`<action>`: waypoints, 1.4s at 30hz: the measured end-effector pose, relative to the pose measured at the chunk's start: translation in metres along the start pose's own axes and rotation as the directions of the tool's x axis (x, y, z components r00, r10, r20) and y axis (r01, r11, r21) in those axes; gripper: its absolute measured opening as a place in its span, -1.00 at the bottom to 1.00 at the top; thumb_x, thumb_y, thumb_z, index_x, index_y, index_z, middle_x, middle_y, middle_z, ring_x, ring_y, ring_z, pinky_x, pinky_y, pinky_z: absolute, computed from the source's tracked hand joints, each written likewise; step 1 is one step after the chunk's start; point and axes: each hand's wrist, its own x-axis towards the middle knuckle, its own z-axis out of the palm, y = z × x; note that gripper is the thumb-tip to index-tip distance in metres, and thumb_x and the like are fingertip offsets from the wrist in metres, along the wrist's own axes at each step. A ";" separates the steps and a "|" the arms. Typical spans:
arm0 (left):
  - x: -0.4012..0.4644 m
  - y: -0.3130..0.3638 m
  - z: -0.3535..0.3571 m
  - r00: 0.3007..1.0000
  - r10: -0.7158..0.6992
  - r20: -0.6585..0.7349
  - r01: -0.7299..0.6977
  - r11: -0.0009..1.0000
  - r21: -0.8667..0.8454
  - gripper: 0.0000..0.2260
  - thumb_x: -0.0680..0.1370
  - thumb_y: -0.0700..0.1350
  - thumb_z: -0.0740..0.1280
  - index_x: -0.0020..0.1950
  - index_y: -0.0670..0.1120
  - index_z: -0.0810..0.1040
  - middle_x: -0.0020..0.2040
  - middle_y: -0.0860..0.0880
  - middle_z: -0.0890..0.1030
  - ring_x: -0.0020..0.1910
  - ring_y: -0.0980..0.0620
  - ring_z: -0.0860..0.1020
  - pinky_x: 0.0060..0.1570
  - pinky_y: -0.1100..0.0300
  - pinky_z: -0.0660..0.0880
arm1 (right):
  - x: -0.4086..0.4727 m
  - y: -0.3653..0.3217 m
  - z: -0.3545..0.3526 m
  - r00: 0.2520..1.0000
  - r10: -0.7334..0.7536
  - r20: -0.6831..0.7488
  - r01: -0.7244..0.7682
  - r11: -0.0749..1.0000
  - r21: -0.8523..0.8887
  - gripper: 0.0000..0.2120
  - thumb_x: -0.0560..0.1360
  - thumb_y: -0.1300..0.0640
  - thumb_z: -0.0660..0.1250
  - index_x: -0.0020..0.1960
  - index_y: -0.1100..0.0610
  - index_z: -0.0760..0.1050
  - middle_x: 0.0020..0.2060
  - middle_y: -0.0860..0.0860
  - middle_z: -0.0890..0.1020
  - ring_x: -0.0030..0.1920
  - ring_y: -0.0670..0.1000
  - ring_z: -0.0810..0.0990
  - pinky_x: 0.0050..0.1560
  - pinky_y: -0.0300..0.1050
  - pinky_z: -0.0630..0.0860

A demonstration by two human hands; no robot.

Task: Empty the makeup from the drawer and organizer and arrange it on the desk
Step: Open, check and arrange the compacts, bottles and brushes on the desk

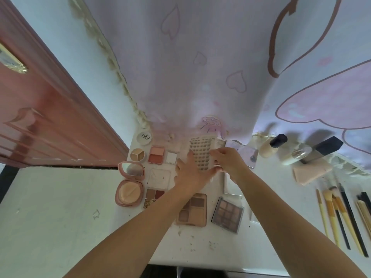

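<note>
Much of the makeup is already laid out on the white surface (pixel 60 197): compacts (pixel 130 183) at left, palettes (pixel 227 214) in the middle, bottles (pixel 274 145) and brushes (pixel 341 215) at right. A lash card (pixel 201 152) is held upright near the back, clamped between the left hand (pixel 190 173) and right hand (pixel 228 160). Drawer and organizer are not seen, so what remains cannot be judged.
</note>
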 end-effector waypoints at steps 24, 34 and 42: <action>-0.032 0.012 -0.047 0.869 0.370 0.327 -0.097 0.777 -0.623 -0.36 0.41 0.15 0.40 0.44 0.24 0.22 0.23 -0.01 0.54 0.20 -0.01 0.53 0.23 -0.06 0.45 | -0.027 0.012 -0.020 0.901 -0.135 0.413 -0.094 0.867 0.489 -0.51 0.47 0.05 0.33 0.37 0.13 0.38 0.20 0.17 0.57 0.21 0.21 0.55 0.15 0.26 0.51; -0.022 0.005 -0.049 0.886 0.328 0.329 -0.117 0.843 -0.525 -0.27 0.36 0.22 0.40 0.45 0.29 0.12 0.21 0.00 0.51 0.19 0.05 0.50 0.24 0.02 0.43 | -0.030 -0.018 -0.032 0.860 -0.233 0.454 -0.040 0.856 0.516 -0.38 0.36 -0.20 0.39 0.30 0.12 0.44 0.02 0.14 0.59 -0.01 0.11 0.63 -0.07 0.02 0.59; -0.024 -0.002 -0.054 0.865 0.328 0.381 -0.079 0.837 -0.541 -0.41 0.52 0.07 0.33 0.46 0.24 0.11 0.15 0.10 0.51 0.09 0.21 0.50 -0.08 0.26 0.43 | -0.030 -0.017 -0.027 0.826 -0.249 0.506 -0.052 0.859 0.509 -0.39 0.43 0.04 0.32 0.45 -0.11 0.24 0.06 0.11 0.55 0.08 0.18 0.57 0.07 0.20 0.57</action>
